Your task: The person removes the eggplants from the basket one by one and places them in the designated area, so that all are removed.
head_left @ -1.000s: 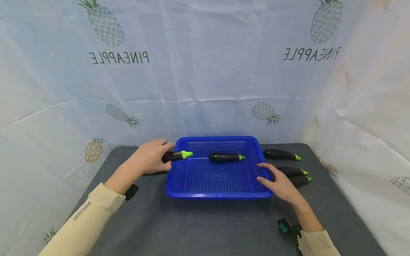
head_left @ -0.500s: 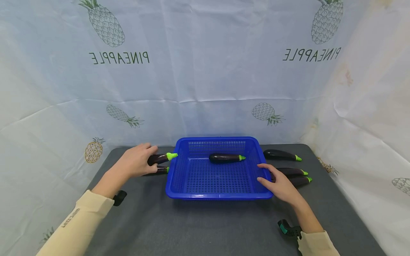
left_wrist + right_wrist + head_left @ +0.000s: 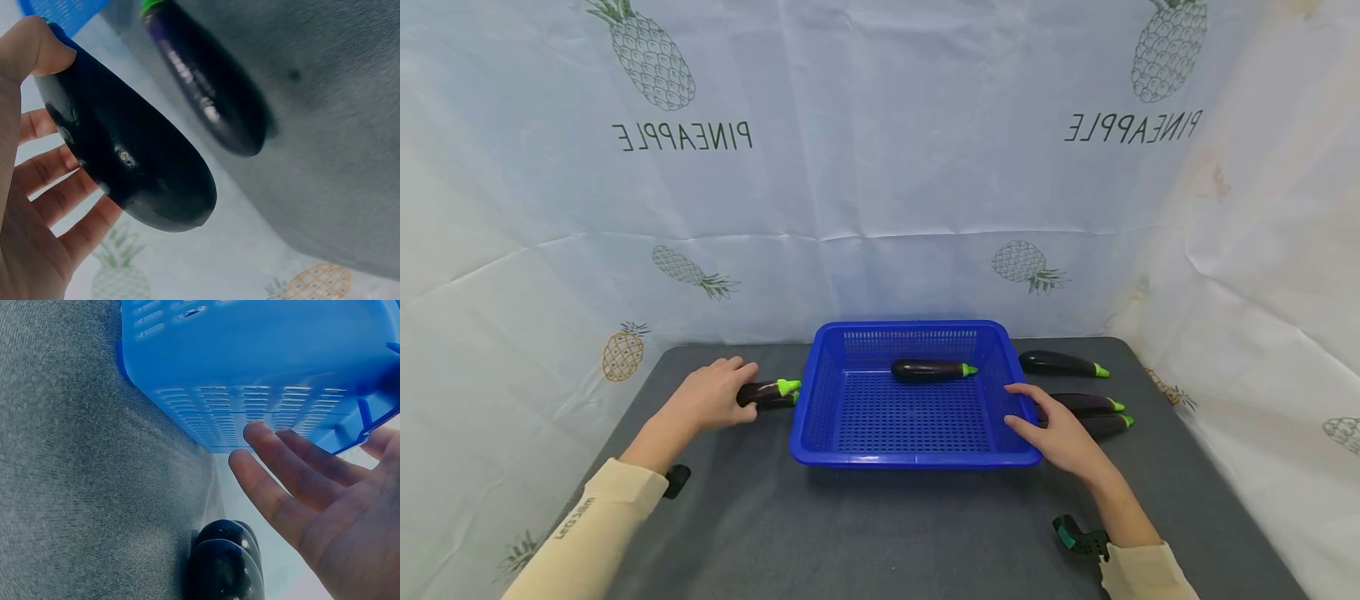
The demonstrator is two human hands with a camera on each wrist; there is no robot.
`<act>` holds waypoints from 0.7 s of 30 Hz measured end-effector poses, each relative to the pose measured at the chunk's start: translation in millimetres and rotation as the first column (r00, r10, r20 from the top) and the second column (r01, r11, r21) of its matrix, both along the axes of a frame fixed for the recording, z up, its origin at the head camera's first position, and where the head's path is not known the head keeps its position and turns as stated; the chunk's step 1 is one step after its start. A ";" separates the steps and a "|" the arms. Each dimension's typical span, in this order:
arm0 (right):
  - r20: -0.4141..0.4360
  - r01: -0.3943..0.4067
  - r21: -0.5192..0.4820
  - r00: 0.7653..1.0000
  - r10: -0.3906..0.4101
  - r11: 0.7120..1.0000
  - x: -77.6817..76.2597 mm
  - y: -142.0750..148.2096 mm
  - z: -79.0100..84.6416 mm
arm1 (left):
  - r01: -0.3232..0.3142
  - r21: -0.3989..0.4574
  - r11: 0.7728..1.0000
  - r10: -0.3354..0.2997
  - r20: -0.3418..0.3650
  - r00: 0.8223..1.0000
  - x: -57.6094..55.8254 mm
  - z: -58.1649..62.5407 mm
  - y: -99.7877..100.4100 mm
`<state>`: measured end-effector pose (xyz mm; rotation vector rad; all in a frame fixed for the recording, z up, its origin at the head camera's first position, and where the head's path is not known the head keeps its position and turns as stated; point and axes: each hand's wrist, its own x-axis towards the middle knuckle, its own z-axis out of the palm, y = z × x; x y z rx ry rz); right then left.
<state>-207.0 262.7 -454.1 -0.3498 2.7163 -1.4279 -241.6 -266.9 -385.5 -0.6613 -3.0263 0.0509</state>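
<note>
My left hand (image 3: 711,396) holds a dark purple eggplant (image 3: 134,144) near its green stem end, left of the blue basket (image 3: 917,459). In the left wrist view the thumb lies over it and the fingers are behind. A second eggplant (image 3: 209,84) lies on the table close by, mostly hidden by the held one in the head view. At the basket's right rim my right hand (image 3: 1060,433) grips with the thumb over the edge and several fingers (image 3: 294,465) along the outer wall. Inside the basket, toward the back, one eggplant (image 3: 928,371) lies sideways.
Right of the basket, one eggplant (image 3: 1060,363) lies at the back and two more (image 3: 1078,404) lie side by side near the right hand. A dark grey table (image 3: 880,533) carries everything. Behind it hangs a white sheet (image 3: 910,167) printed with pineapples.
My left hand has carried its eggplant left, from over the basket's left rim, and then down close to the eggplant on the table. The right hand and basket have stayed in place.
</note>
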 end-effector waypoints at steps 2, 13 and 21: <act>0.000 -0.002 -0.001 1.000 0.002 1.000 0.3 0.3 0.3 | 0.001 -0.014 1.000 -0.001 0.003 1.000 -0.8 -6.8 -0.8; 0.004 -0.003 -0.004 1.000 0.003 1.000 0.3 0.5 -0.2 | -0.008 -0.063 0.998 0.008 -0.002 1.000 -3.7 -36.3 -2.0; 0.007 -0.004 -0.008 1.000 0.004 1.000 0.7 1.1 0.1 | -0.002 -0.079 0.997 -0.001 -0.037 0.999 -3.4 -50.5 -4.0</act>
